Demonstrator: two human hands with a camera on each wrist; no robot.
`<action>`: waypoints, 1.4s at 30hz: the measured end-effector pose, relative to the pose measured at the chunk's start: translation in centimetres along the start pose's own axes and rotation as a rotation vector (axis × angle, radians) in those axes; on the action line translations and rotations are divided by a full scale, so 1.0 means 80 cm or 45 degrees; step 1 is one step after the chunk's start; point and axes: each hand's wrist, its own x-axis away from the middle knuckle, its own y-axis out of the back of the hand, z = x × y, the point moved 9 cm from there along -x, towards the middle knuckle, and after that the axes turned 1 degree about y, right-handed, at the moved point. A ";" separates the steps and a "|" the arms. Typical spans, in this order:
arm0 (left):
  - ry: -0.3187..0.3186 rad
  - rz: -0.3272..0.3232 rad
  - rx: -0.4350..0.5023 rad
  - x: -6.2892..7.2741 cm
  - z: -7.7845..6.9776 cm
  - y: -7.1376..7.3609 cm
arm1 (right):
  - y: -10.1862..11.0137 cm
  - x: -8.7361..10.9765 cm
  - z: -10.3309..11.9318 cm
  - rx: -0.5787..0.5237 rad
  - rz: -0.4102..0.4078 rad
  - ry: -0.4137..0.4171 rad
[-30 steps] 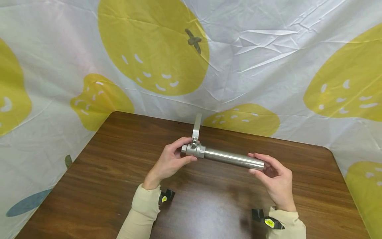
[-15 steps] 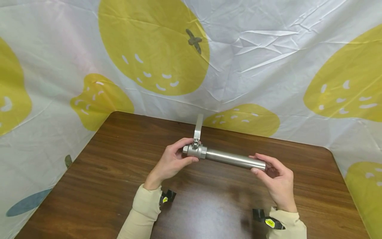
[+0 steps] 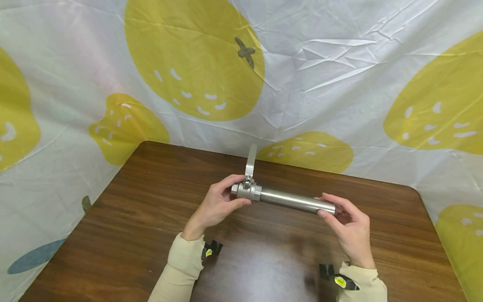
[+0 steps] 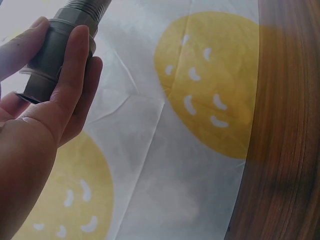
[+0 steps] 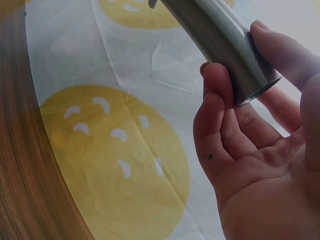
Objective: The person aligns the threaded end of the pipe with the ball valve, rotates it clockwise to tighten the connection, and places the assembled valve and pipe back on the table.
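Observation:
A silver ball valve (image 3: 247, 191) with a flat metal lever (image 3: 250, 161) pointing up and away is joined to a straight steel pipe (image 3: 290, 200). My left hand (image 3: 216, 201) grips the valve body between thumb and fingers. In the left wrist view, threads (image 4: 87, 7) show beyond the valve's hex collar. At the pipe's other end, my right hand (image 3: 349, 224) holds it between thumb and fingers. The pipe's open end (image 5: 260, 91) faces the palm in the right wrist view. Valve and pipe are held in the air, sloping slightly down to the right.
Below the hands lies a dark wood-grain table (image 3: 162, 176) with rounded corners. Behind it hangs a white cloth (image 3: 320, 96) printed with yellow fruit. Each wrist wears a strap with a small black camera, such as the left camera (image 3: 216, 247).
The valve and pipe have shifted very slightly to the right along with both hands since a second ago. Both grips stay the same, and the lever keeps its direction.

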 end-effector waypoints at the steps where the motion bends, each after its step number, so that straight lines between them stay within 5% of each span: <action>1: 0.004 -0.002 -0.002 0.000 0.001 0.000 | -0.001 0.000 0.000 -0.023 0.011 0.012; 24: 0.008 -0.034 -0.032 0.000 0.000 0.007 | -0.018 -0.003 0.017 -0.200 0.185 0.202; 42: 0.034 -0.029 -0.020 0.000 0.001 0.007 | -0.015 -0.002 0.017 -0.181 0.185 0.202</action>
